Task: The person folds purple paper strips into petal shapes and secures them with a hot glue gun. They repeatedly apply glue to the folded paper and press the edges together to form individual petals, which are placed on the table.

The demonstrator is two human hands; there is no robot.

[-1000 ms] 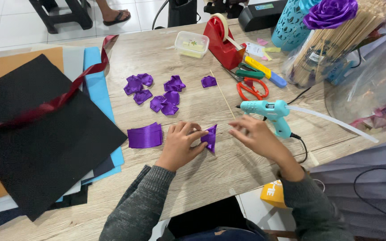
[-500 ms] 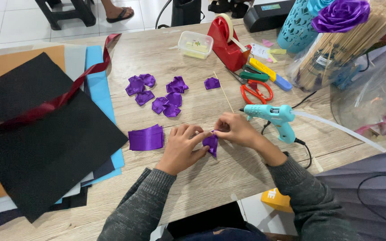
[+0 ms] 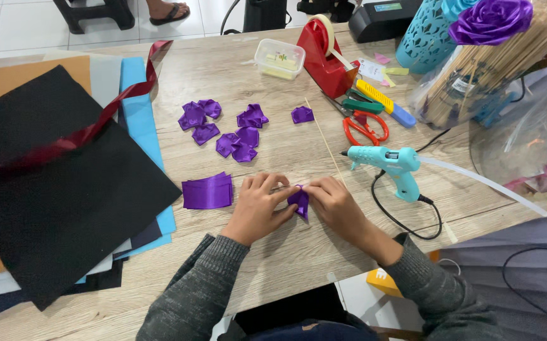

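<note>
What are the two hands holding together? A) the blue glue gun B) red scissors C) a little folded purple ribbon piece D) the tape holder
C: the left hand and right hand both pinch a small folded purple ribbon piece, while the glue gun and scissors lie untouched on the table.

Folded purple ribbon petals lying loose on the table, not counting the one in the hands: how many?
7, though overlaps may hide more. Three sit in a left cluster, three in a middle cluster, and one lies alone near the red tape dispenser.
</note>
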